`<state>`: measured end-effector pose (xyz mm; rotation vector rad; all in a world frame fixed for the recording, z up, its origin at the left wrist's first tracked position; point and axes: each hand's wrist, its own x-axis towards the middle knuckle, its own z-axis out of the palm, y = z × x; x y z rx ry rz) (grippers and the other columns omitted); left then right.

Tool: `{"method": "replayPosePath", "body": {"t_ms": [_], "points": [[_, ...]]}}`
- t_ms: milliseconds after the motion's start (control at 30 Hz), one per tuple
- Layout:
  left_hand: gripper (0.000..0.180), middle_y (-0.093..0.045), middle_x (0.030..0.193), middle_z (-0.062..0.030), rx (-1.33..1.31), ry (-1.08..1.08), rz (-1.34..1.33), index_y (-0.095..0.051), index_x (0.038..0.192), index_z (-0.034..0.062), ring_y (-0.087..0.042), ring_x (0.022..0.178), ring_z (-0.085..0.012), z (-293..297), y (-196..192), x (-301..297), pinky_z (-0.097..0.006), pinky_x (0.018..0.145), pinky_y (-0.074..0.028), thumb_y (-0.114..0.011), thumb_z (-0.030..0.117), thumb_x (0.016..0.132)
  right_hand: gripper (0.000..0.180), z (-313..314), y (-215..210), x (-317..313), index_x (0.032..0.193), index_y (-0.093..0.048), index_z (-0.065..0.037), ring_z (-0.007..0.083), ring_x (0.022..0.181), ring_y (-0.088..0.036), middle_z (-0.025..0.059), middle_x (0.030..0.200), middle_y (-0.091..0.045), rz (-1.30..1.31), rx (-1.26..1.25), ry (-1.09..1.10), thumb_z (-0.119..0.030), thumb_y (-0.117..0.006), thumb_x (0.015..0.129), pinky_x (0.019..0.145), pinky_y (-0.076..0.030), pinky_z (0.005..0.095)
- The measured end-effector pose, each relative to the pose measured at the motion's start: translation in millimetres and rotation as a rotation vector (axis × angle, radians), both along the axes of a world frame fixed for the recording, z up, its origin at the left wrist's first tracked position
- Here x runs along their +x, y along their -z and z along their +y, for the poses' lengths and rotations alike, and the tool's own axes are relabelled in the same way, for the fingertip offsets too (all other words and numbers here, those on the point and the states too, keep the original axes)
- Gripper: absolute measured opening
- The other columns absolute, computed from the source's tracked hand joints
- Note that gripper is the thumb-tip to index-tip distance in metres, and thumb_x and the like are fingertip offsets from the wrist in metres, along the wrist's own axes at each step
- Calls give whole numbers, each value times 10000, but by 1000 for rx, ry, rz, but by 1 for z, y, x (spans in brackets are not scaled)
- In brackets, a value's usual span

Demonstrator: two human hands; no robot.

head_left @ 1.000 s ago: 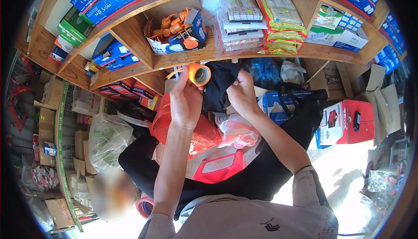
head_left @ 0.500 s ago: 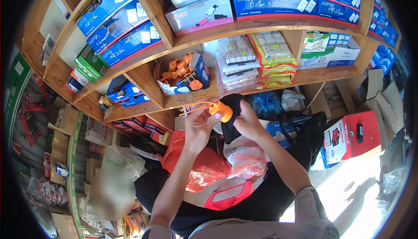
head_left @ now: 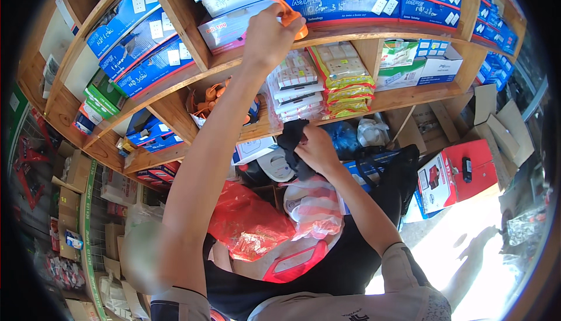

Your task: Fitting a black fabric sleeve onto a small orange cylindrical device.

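Shelves of brown wood [head_left: 181, 26], bent into arcs by the head camera's fisheye lens, fill the upper half of the scene, above a seated person's arms, black-clad legs and light grey shirt [head_left: 345, 310]. The left hand [head_left: 272, 37] is raised high, its fingers closed around an orange lamp socket [head_left: 301, 30], which is partly hidden by the hand and appears in front of the upper shelf's edge, between a pink-and-white carton [head_left: 225, 30] and a row of blue boxes [head_left: 342, 8]. The left forearm stretches up across the view, covering part of an open box [head_left: 254, 110] on the shelf below, where more orange sockets [head_left: 210, 95] lie heaped. Lower and to the right, the right hand [head_left: 318, 148] grasps a bunched black cloth [head_left: 290, 138] with curled fingers, just under the lower shelf's edge. Beside the open box stand a stack of white packs in clear wrap [head_left: 296, 81] and a stack of yellow-edged packs [head_left: 350, 102]; further right is a green-and-white box [head_left: 397, 66]. Below the hands, a crumpled red plastic bag [head_left: 248, 221] sits next to a red-and-white striped bag [head_left: 315, 207], with a flat red handle-shaped piece [head_left: 297, 261] nearer the person. Under the shelves at right are a blue plastic bag [head_left: 339, 137], a whitish bag [head_left: 373, 133] and, well apart from the hands, a red-and-white carton [head_left: 459, 175] near bright sunlit floor [head_left: 432, 256].
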<state>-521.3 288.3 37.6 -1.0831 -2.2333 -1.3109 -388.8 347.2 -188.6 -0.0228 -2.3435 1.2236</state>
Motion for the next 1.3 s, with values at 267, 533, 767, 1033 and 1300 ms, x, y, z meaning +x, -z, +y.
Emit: {"method": "replayPosePath", "body": {"t_ms": [267, 533, 767, 1033, 1300], "points": [[441, -548, 1157, -187, -65, -139, 298, -622, 1152, -7, -612, 1040, -336, 38, 31, -32, -392, 899, -519, -786, 273, 854, 316, -14, 20, -7, 1103, -535, -16, 172, 821, -657, 57, 912, -654, 257, -618, -197, -204, -718, 927, 771, -527, 324], [283, -656, 975, -162, 322, -103, 128, -624, 1027, -19, -640, 929, -307, -82, 132, 18, -404, 842, -484, -687, 246, 947, 271, 19, 0, 2, 1075, -624, -4, 98, 822, -612, 13, 892, -646, 23, -838, -241, -266, -627, 1007, 753, -507, 282], [183, -690, 953, -163, -113, -481, 37, -672, 943, 7, -683, 901, -335, -179, 242, -40, -428, 811, -522, -675, 190, 922, 407, 12, -26, 4, 1158, -569, -2, 259, 1038, -625, 114, 1129, -604, 299, -196, -234, -88, -781, 820, 916, -497, 359], [246, -631, 1065, -147, -195, -435, -23, -718, 1072, 99, -620, 1057, -343, -158, 199, -131, -453, 984, -469, -733, 240, 872, 342, 29, -16, 3, 1022, -630, -6, 363, 1028, -598, 150, 1075, -591, 325, 65, -125, -130, -806, 756, 900, -481, 423], [295, -629, 1134, -188, -543, -407, 280, -737, 1142, 162, -620, 1082, -360, -137, 186, -190, -430, 968, -486, -742, 204, 850, 251, 13, -15, 3, 985, -665, -15, 368, 930, -632, 157, 991, -617, 238, -32, -118, -204, -762, 853, 830, -505, 420]]}}
